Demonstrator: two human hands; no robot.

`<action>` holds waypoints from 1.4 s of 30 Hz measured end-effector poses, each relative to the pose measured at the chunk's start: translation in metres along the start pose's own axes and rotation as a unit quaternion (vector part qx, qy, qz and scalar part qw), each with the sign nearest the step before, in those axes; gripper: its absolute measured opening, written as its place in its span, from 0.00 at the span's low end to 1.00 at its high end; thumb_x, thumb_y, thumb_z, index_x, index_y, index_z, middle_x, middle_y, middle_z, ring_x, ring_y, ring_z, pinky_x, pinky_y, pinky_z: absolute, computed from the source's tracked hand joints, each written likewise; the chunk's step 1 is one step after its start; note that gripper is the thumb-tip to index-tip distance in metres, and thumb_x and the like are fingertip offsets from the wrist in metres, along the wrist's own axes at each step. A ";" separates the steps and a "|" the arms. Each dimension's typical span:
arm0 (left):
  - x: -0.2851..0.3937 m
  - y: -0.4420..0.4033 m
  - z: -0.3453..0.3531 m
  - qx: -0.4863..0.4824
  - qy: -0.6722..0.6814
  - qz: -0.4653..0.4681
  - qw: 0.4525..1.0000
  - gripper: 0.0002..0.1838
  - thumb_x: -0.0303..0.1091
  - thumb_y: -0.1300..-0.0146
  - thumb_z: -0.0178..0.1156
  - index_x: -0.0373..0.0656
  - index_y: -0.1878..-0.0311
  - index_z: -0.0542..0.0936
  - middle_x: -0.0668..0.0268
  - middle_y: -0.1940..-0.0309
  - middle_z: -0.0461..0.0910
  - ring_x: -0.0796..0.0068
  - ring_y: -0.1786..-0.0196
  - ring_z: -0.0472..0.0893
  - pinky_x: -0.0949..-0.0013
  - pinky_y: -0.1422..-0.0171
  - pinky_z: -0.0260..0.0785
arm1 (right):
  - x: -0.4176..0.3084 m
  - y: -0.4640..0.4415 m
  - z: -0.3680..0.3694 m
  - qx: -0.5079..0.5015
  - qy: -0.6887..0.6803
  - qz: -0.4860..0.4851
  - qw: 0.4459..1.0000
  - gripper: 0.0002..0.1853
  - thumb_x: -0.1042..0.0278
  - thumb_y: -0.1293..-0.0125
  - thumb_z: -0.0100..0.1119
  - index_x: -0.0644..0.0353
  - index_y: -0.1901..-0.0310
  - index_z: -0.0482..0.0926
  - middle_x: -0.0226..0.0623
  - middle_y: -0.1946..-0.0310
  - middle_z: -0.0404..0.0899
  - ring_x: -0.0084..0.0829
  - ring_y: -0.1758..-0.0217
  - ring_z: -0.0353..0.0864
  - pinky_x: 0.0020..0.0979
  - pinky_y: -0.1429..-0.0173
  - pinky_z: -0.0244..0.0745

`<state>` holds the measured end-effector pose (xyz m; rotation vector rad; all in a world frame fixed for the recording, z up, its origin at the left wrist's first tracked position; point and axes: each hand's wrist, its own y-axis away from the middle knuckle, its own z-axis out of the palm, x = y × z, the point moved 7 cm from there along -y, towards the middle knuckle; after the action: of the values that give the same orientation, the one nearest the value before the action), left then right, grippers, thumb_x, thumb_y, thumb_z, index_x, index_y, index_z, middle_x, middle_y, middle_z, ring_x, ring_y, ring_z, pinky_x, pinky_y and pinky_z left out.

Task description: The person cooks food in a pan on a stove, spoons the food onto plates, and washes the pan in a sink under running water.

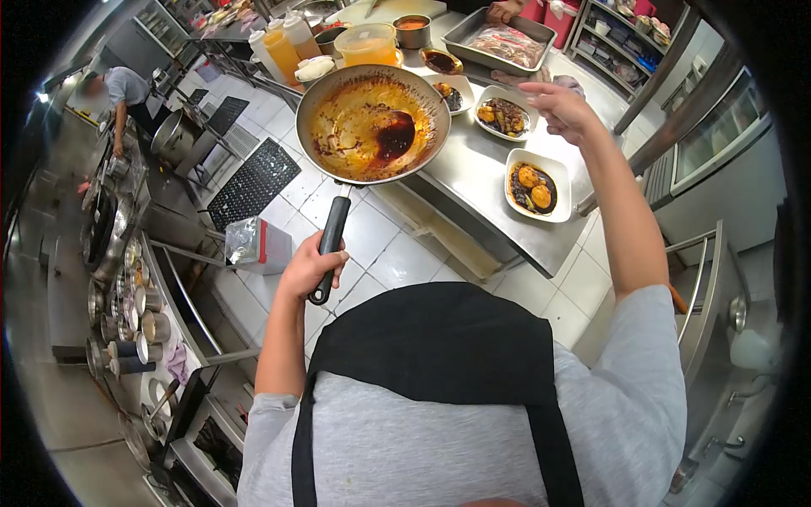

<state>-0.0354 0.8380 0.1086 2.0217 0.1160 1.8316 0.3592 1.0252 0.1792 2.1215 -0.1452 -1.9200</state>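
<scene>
My left hand (311,266) is closed around the black handle of a frying pan (338,114). The pan is tilted toward me and holds a dark sauce pool with orange-brown residue. Raised over the right side of the steel table, my right hand (559,111) has its fingers stretched out and holds nothing. Just left of it is a white bowl (504,114) of food in dark sauce. Closer to me stands a white square bowl (539,188) with two orange-brown pieces in dark sauce. Another white bowl (452,93) is partly hidden behind the pan.
On the steel table (473,173) stand squeeze bottles (280,51), a plastic tub (369,44) of orange liquid and a metal tray (500,42) of packed food. Another person's hand (505,10) is at the tray. A co-worker (127,93) stands far left, near pots and stoves.
</scene>
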 end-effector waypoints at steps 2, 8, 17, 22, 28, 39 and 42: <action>0.003 -0.001 0.004 -0.020 -0.012 0.008 1.000 0.11 0.28 0.49 0.59 0.37 0.66 0.68 0.67 0.81 0.69 0.80 0.84 0.70 0.76 0.82 0.67 | -0.013 0.034 0.002 -0.002 0.015 -0.012 1.000 0.22 0.72 0.40 0.51 0.54 0.42 0.69 0.15 0.87 0.54 0.12 0.88 0.46 0.18 0.83 0.42; 0.019 0.019 0.017 -0.034 -0.013 0.026 0.999 0.12 0.28 0.50 0.59 0.37 0.64 0.68 0.67 0.82 0.69 0.79 0.85 0.69 0.77 0.81 0.66 | -0.014 0.137 -0.011 -0.007 -0.003 -0.007 1.000 0.20 0.73 0.42 0.55 0.56 0.45 0.72 0.17 0.84 0.57 0.11 0.86 0.48 0.17 0.83 0.43; 0.005 0.037 0.031 -0.020 -0.020 0.002 1.000 0.12 0.27 0.50 0.59 0.36 0.64 0.69 0.68 0.81 0.69 0.80 0.85 0.69 0.77 0.82 0.67 | 0.056 0.237 -0.069 0.081 0.116 0.036 0.989 0.21 0.75 0.47 0.56 0.59 0.49 0.75 0.18 0.78 0.68 0.14 0.81 0.61 0.20 0.80 0.56; -0.002 0.046 0.028 -0.020 -0.026 0.017 0.999 0.12 0.28 0.50 0.59 0.37 0.64 0.69 0.67 0.82 0.69 0.79 0.88 0.69 0.77 0.84 0.65 | 0.076 0.244 -0.050 0.186 0.494 -0.065 0.847 0.21 0.72 0.46 0.56 0.49 0.48 0.75 0.39 0.70 0.79 0.41 0.71 0.78 0.38 0.63 0.71; -0.004 0.061 0.024 -0.046 -0.036 0.011 0.998 0.11 0.27 0.50 0.59 0.37 0.65 0.69 0.67 0.81 0.69 0.80 0.85 0.70 0.77 0.81 0.66 | 0.074 0.270 -0.017 0.297 0.544 -0.223 0.753 0.21 0.72 0.46 0.55 0.45 0.48 0.75 0.44 0.72 0.78 0.43 0.69 0.78 0.37 0.63 0.71; 0.018 0.124 -0.018 -0.152 -0.049 0.003 0.987 0.12 0.26 0.51 0.59 0.36 0.64 0.68 0.66 0.83 0.69 0.77 0.87 0.69 0.75 0.83 0.65 | 0.055 0.346 0.028 0.217 -0.138 -0.085 0.963 0.21 0.77 0.44 0.55 0.59 0.47 0.73 0.18 0.84 0.59 0.11 0.84 0.54 0.17 0.82 0.49; 0.051 0.143 -0.046 -0.181 -0.083 -0.019 0.980 0.14 0.27 0.56 0.59 0.37 0.64 0.68 0.67 0.84 0.68 0.79 0.87 0.69 0.76 0.85 0.64 | -0.001 0.396 0.083 0.191 -0.150 -0.088 0.966 0.21 0.76 0.44 0.56 0.60 0.47 0.73 0.18 0.83 0.60 0.11 0.84 0.54 0.16 0.82 0.48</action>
<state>-0.1031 0.7348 0.2087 1.8859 -0.2119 1.5222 0.3205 0.6356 0.2800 2.1091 -0.4329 -2.4833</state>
